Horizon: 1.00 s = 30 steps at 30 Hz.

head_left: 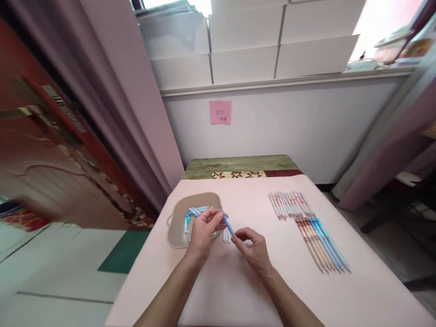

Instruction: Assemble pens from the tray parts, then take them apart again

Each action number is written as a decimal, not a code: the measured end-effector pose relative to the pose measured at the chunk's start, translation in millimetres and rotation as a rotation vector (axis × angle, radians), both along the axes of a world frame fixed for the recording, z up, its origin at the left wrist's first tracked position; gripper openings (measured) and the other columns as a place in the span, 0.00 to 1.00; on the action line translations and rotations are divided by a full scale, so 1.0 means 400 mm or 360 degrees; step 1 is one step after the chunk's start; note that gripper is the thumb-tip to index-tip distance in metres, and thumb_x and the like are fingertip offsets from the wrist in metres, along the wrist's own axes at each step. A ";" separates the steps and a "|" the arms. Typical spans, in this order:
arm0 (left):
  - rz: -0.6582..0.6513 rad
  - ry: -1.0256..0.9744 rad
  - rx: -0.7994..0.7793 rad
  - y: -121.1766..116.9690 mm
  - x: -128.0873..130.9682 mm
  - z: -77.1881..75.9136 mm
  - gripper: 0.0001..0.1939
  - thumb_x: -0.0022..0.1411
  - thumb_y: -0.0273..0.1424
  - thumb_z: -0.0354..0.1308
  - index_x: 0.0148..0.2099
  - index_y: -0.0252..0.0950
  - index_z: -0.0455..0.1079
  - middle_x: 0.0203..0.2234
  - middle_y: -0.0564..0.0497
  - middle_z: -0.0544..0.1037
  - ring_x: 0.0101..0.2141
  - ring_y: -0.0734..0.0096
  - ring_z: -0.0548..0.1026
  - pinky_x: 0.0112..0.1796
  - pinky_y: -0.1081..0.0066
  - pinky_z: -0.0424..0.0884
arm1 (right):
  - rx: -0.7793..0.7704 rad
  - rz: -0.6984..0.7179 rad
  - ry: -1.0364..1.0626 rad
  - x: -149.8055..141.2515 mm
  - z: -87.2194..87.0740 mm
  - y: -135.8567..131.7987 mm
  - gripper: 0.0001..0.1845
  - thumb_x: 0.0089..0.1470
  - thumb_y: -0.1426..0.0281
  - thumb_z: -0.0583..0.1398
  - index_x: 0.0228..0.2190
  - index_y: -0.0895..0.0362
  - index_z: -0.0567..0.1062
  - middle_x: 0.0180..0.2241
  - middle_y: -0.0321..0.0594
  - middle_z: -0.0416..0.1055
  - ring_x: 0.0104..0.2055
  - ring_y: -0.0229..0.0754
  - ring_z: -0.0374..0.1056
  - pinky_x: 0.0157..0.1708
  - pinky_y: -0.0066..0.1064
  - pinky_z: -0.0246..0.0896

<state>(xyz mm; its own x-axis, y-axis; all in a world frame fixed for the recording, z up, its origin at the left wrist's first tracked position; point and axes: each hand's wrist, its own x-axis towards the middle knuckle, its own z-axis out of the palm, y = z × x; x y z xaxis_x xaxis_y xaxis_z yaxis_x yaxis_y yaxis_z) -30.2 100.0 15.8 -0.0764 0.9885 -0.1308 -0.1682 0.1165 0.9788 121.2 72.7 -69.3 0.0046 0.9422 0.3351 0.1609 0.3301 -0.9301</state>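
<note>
Just right of the beige tray (177, 222), I see a slanting blue pen (229, 226). The left hand (204, 227) pinches its far end; the right hand (254, 250) has fingers closed on its near end.

The held pen (229, 226) was blue, the tub (177, 227) tan, and the bench (247, 195) pink and green with brown stars (236, 174).
</note>
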 end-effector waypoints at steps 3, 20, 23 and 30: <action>-0.0042 0.0075 0.0038 -0.022 0.024 0.020 0.18 0.46 0.42 0.67 0.34 0.33 0.73 0.30 0.47 0.79 0.30 0.68 0.76 0.34 0.70 0.73 | 0.0055 -0.0176 0.0004 0.013 0.021 -0.031 0.07 0.52 0.64 0.62 0.30 0.54 0.78 0.28 0.39 0.75 0.31 0.41 0.70 0.33 0.31 0.67; -0.0641 0.0276 -0.0405 -0.177 -0.030 -0.159 0.21 0.42 0.46 0.69 0.33 0.36 0.74 0.27 0.49 0.77 0.25 0.70 0.72 0.28 0.72 0.68 | -0.0499 -0.1495 -0.0686 0.508 0.004 -0.228 0.21 0.46 0.51 0.62 0.34 0.53 0.80 0.30 0.40 0.78 0.28 0.44 0.70 0.30 0.32 0.62; -0.0589 0.0275 -0.0432 -0.182 -0.042 -0.174 0.23 0.40 0.47 0.69 0.33 0.36 0.74 0.27 0.48 0.77 0.24 0.70 0.72 0.26 0.72 0.67 | -0.0716 -0.1575 -0.0900 0.582 -0.006 -0.219 0.20 0.45 0.51 0.60 0.34 0.51 0.81 0.30 0.40 0.78 0.32 0.48 0.71 0.28 0.32 0.58; -0.0657 0.0263 -0.0365 -0.196 -0.050 -0.189 0.21 0.45 0.47 0.67 0.35 0.36 0.75 0.29 0.47 0.78 0.26 0.71 0.72 0.28 0.72 0.68 | -0.0961 -0.1507 -0.1174 0.624 -0.018 -0.139 0.21 0.46 0.52 0.57 0.33 0.50 0.82 0.31 0.44 0.78 0.32 0.50 0.70 0.27 0.33 0.54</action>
<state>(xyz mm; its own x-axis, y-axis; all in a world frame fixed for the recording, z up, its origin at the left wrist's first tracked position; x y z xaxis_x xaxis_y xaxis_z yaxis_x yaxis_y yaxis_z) -50.2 21.7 -59.8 0.2768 0.8878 -0.3677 0.0924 0.3563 0.9298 370.8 17.0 -76.5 0.7316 0.6773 0.0777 0.6204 -0.6142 -0.4877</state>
